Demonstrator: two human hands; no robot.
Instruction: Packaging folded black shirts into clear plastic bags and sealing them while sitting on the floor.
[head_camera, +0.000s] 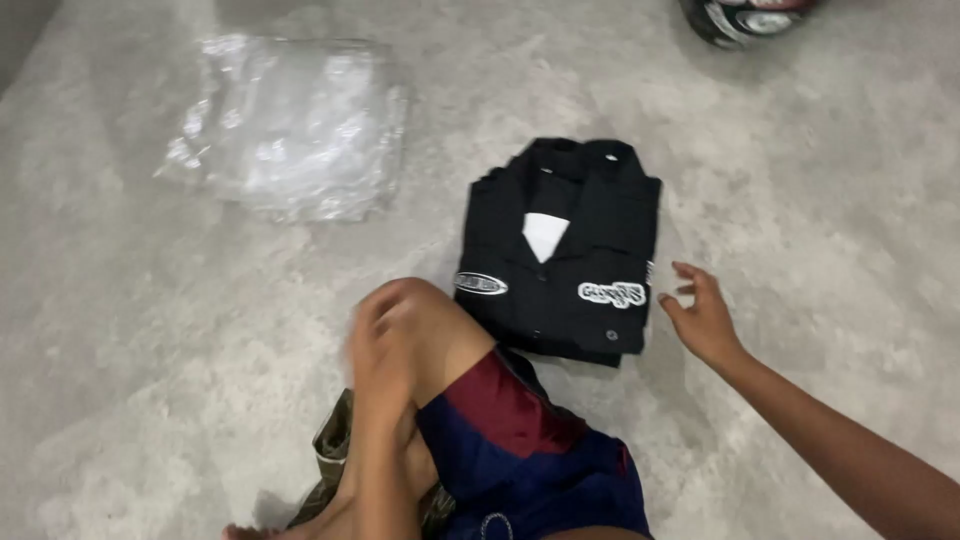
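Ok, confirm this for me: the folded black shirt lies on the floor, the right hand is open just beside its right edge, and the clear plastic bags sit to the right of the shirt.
One detail is wrong. In the head view the clear plastic bags lie to the left of the folded black shirt, further up the floor, not to its right. The rest holds: the right hand is open just beside the shirt's right edge.

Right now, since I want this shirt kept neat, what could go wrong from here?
1. The right hand is open at the edge of the folded black shirt; a nudge there could skew the fold.
2. The shirt lies on the bare concrete floor and may pick up dust.
3. The raised knee touches its near edge and could rumple it.
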